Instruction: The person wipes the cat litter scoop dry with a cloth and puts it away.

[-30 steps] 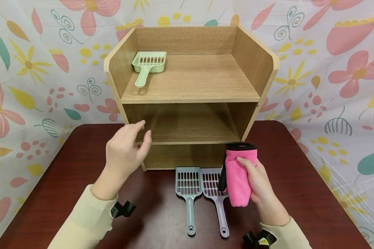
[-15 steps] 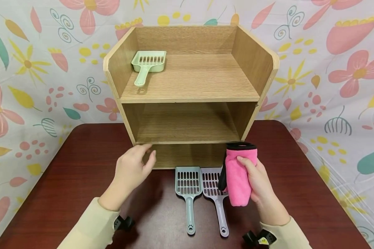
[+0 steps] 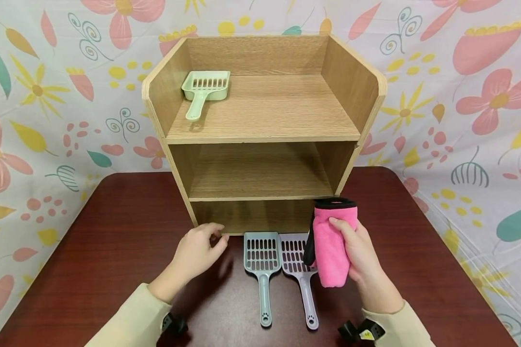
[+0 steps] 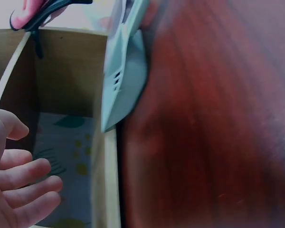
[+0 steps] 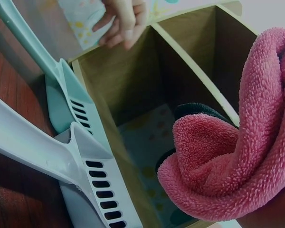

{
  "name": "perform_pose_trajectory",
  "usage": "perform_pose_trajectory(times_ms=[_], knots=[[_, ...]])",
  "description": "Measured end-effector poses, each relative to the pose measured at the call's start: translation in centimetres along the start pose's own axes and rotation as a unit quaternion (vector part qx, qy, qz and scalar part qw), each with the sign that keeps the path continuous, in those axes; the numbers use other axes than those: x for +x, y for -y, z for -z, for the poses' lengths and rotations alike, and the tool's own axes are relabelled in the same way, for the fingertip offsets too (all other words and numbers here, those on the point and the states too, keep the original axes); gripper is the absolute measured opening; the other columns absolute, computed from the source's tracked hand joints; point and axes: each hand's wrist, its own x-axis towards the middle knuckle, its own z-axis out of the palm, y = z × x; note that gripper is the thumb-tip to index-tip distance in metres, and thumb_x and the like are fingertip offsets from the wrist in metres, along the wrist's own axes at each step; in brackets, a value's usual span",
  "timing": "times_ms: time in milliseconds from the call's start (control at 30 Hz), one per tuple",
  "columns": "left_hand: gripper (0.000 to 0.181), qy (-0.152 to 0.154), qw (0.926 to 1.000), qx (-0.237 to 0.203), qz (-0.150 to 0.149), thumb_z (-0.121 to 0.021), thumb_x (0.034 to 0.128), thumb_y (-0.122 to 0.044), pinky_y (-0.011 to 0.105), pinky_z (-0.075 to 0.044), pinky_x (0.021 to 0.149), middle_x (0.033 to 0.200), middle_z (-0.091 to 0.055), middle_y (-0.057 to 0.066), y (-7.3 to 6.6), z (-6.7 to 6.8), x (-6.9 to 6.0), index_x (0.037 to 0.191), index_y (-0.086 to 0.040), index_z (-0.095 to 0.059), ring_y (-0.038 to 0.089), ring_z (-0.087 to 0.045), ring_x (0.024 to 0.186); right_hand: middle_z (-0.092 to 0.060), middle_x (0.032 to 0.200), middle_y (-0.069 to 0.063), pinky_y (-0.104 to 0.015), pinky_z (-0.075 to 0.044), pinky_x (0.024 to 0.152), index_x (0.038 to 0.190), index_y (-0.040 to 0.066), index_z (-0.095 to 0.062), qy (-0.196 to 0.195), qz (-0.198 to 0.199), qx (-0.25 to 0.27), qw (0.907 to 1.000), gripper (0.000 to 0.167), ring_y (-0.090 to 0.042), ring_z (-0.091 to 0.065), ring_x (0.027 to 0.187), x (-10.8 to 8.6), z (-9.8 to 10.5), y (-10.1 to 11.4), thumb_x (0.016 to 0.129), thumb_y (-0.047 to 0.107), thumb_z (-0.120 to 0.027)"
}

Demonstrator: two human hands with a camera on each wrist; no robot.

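Note:
My right hand (image 3: 364,260) grips a pink plush cloth pouch (image 3: 332,250) with a black rim and black strap, in front of the shelf's lower right. In the right wrist view the pink cloth (image 5: 270,142) looks folded and fuzzy. My left hand (image 3: 197,253) holds nothing; its fingers are loosely bent by the bottom compartment's left front edge. Whether they touch it I cannot tell. On the table between the hands lie a blue-green slotted litter scoop (image 3: 264,294) and a lavender-grey litter scoop (image 3: 307,296), side by side, the latter partly behind the pouch.
The wooden shelf (image 3: 265,108) stands at the back of the dark red table (image 3: 126,231). A pale green litter scoop (image 3: 196,107) rests in a matching tray at the top shelf's left. A flower-patterned cloth (image 3: 438,120) hangs behind.
My left hand has come down and slightly right, from the middle compartment's height to the bottom compartment's front edge. My right hand and the pink pouch have stayed put.

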Motion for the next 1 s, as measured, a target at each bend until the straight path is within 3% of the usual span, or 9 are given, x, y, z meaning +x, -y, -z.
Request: perform_pose_trajectory(times_ms=[67,133,267,333,433,533,767,867,1000], knots=[[0.021,0.039,0.9974,-0.05,0.035,-0.068,0.0816,-0.019,0.026,-0.05,0.062,0.08,-0.069,-0.002,0.1,-0.5,-0.2,0.098,-0.006,-0.07,0.008,-0.063,0.069,-0.065,0.082,0.006,-0.027,-0.054,0.065,0.112,0.016,-0.048,-0.001,0.0,-0.003,1.0,0.02,-0.01,-0.065,0.072,0.0,0.0,0.0,0.095,0.025,-0.055],[0.022,0.078,0.9898,-0.096,0.071,-0.067,0.083,-0.02,0.023,-0.05,0.063,0.08,-0.07,-0.002,0.1,-1.0,-0.6,0.1,-0.005,-0.069,0.005,-0.063,0.068,-0.065,0.082,0.006,-0.027,-0.054,0.065,0.111,0.016,-0.049,-0.002,0.0,-0.004,1.0,0.019,-0.01,-0.065,0.071,0.0,0.0,-0.1,0.095,0.025,-0.055],[0.022,0.142,0.9695,-0.158,0.122,-0.066,0.0843,-0.019,0.021,-0.05,0.063,0.077,-0.069,-0.002,0.1,-1.9,-1.4,0.099,-0.003,-0.069,0.004,-0.062,0.066,-0.066,0.08,0.006,-0.026,-0.054,0.065,0.11,0.017,-0.05,-0.001,0.003,0.002,1.0,0.017,-0.01,-0.065,0.07,0.2,0.0,-0.1,0.095,0.024,-0.055],[0.02,0.175,0.9554,-0.19,0.144,-0.066,0.0845,-0.019,0.022,-0.05,0.061,0.072,-0.068,0.001,0.1,-2.3,-1.8,0.096,-0.002,-0.069,0.006,-0.061,0.062,-0.066,0.08,0.007,-0.025,-0.054,0.065,0.11,0.017,-0.05,0.001,0.004,0.007,1.0,0.017,-0.01,-0.065,0.07,0.2,0.0,0.0,0.095,0.023,-0.055],[0.021,0.222,0.9204,-0.262,0.187,-0.064,0.0843,-0.017,0.025,-0.052,0.055,0.07,-0.068,0.006,-0.1,-2.7,-2.4,0.093,0.002,-0.067,0.011,-0.062,0.06,-0.066,0.082,0.008,-0.025,-0.054,0.066,0.112,0.017,-0.048,0.002,0.001,0.006,1.0,0.019,-0.009,-0.065,0.072,0.3,0.0,0.0,0.095,0.023,-0.055],[0.026,0.265,0.8698,-0.341,0.238,-0.062,0.0854,-0.016,0.03,-0.054,0.051,0.075,-0.069,0.011,-0.4,-3.0,-2.7,0.095,0.007,-0.064,0.015,-0.064,0.061,-0.065,0.083,0.007,-0.025,-0.054,0.066,0.113,0.017,-0.047,0.002,-0.003,-0.001,1.0,0.021,-0.009,-0.064,0.073,0.2,0.0,0.0,0.095,0.025,-0.055],[0.033,0.334,0.757,-0.461,0.32,-0.058,0.0874,-0.019,0.037,-0.058,0.063,0.083,-0.069,0.015,-1.2,-3.5,-3.3,0.103,0.01,-0.06,0.019,-0.067,0.069,-0.065,0.08,0.007,-0.026,-0.054,0.064,0.11,0.016,-0.05,-0.003,-0.001,-0.002,1.0,0.018,-0.009,-0.065,0.07,0.1,-0.1,0.0,0.095,0.025,-0.055],[0.034,0.343,0.7263,-0.491,0.338,-0.058,0.087,-0.019,0.04,-0.058,0.068,0.084,-0.069,0.015,-1.8,-3.9,-3.7,0.105,0.01,-0.058,0.022,-0.068,0.074,-0.065,0.081,0.006,-0.026,-0.054,0.065,0.112,0.016,-0.048,0.0,-0.007,-0.003,1.0,0.021,-0.01,-0.065,0.071,0.0,0.0,0.0,0.095,0.026,-0.055],[0.033,0.35,0.7047,-0.513,0.343,-0.058,0.087,-0.019,0.041,-0.057,0.073,0.093,-0.067,0.018,-2.8,-4.3,-3.9,0.106,0.008,-0.057,0.026,-0.068,0.082,-0.065,0.083,0.007,-0.027,-0.054,0.066,0.115,0.016,-0.046,0.0,-0.012,-0.005,0.9999,0.023,-0.01,-0.065,0.073,0.0,0.1,0.0,0.095,0.026,-0.054]])
